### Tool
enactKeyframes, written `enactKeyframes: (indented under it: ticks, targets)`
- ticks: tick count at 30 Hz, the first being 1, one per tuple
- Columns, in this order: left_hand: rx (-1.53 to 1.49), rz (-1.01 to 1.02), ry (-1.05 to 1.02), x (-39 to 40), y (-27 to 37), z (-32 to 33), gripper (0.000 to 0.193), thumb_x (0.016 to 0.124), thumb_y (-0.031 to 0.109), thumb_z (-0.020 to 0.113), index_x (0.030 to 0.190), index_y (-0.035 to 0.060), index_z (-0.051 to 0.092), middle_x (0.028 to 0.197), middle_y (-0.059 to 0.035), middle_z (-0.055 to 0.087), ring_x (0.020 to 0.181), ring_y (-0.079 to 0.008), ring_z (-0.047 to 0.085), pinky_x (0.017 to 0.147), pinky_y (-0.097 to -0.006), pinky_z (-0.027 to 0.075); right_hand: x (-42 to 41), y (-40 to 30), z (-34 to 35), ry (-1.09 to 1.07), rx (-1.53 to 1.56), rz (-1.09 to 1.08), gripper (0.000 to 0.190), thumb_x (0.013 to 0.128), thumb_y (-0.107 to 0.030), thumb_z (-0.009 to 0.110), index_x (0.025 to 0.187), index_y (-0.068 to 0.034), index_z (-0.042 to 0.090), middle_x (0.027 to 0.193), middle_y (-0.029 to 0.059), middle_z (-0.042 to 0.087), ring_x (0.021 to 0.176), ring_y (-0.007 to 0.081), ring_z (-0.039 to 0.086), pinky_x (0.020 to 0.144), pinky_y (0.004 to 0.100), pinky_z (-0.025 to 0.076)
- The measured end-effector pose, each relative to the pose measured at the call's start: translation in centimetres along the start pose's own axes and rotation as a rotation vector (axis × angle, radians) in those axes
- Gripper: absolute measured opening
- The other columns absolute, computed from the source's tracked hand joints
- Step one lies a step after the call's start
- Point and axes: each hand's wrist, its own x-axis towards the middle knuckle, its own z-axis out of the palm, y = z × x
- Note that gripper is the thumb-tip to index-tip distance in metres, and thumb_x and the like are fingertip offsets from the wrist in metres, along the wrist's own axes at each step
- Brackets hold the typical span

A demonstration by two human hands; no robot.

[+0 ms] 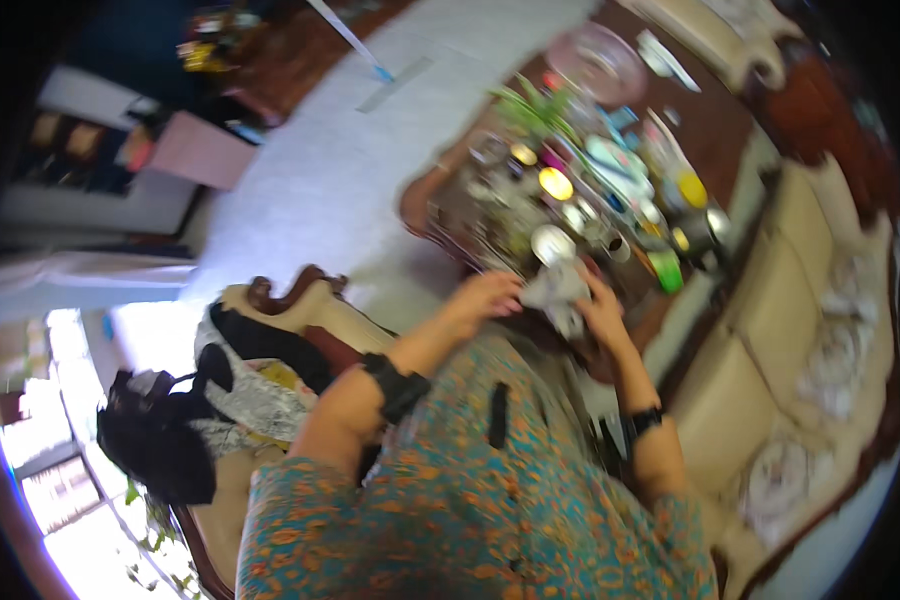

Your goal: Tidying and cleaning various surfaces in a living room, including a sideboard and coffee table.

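Observation:
A crumpled whitish-grey cloth [559, 294] is between my two hands at the near end of the wooden table, blurred by motion. My right hand [604, 304] grips its right side. The fingertips of my left hand [487, 296] reach its left edge; whether they pinch it cannot be told. Just beyond the cloth is a round, shiny pale thing [553, 244], perhaps a lid or a cup. A dark-mouthed cup [615, 246] stands to its right. Farther right lies a bright green container [666, 271].
The dark wooden table [709, 124] carries crowded glassware, yellow-lidded containers [556, 183], a green plant [532, 109] and a pinkish round tray [596, 64]. A cream sofa [769, 262] runs along the right. Another cream seat [345, 326] with clothes stands left.

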Motion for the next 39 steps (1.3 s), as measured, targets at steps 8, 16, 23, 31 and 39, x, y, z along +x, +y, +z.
enactKeyframes:
  ticks: [8,16,23,31,39]
  targets:
    - [0.106,-0.246,0.292,-1.9,-2.1,-4.0,0.037,0.095,0.024,0.053,0.129,0.0087,0.051,0.112,-0.0068,0.063,0.091,-0.015,0.062,0.082,-0.0273,0.048,-0.7,12.0,-12.5,0.523,-0.293,0.2,0.062,0.071,-0.011,0.069,0.131,-0.013,0.054,0.112,0.0214,0.063,0.106,0.0357,0.06,0.09,0.0382,0.047]
    - [0.18,-0.436,0.289,1.6,-9.4,-1.4,0.037,0.096,0.024,0.053,0.128,0.0069,0.051,0.111,-0.0068,0.063,0.088,-0.0127,0.063,0.08,-0.025,0.049,1.5,16.9,-15.6,0.483,-0.752,0.318,0.062,0.074,-0.005,0.063,0.133,-0.022,0.051,0.122,0.0194,0.053,0.108,0.0358,0.057,0.088,0.0417,0.048]
    - [0.349,-0.544,0.091,8.5,-14.1,5.3,0.043,0.094,0.025,0.056,0.132,0.0076,0.049,0.109,-0.0047,0.063,0.089,-0.0106,0.061,0.081,-0.024,0.046,3.0,23.2,-15.5,0.265,-0.912,0.126,0.06,0.076,0.005,0.056,0.128,-0.024,0.056,0.128,0.0159,0.05,0.111,0.0365,0.054,0.092,0.0425,0.047]
    - [0.548,-0.557,-0.02,13.6,-17.9,10.9,0.06,0.091,0.025,0.058,0.145,0.0126,0.034,0.101,-0.0044,0.063,0.083,-0.0116,0.059,0.076,-0.0254,0.047,0.1,23.7,-14.1,0.282,-0.768,0.081,0.049,0.074,0.007,0.051,0.115,-0.016,0.064,0.111,0.015,0.056,0.101,0.0364,0.057,0.088,0.0426,0.048]
    - [0.75,-0.47,0.03,16.6,-21.2,12.8,0.061,0.091,0.02,0.059,0.146,0.0161,0.032,0.088,-0.008,0.064,0.072,-0.0129,0.061,0.063,-0.0278,0.05,-0.7,21.3,-14.5,0.366,-0.623,0.123,0.054,0.072,0.007,0.057,0.12,-0.018,0.061,0.118,0.0144,0.054,0.105,0.0366,0.055,0.089,0.0424,0.047]
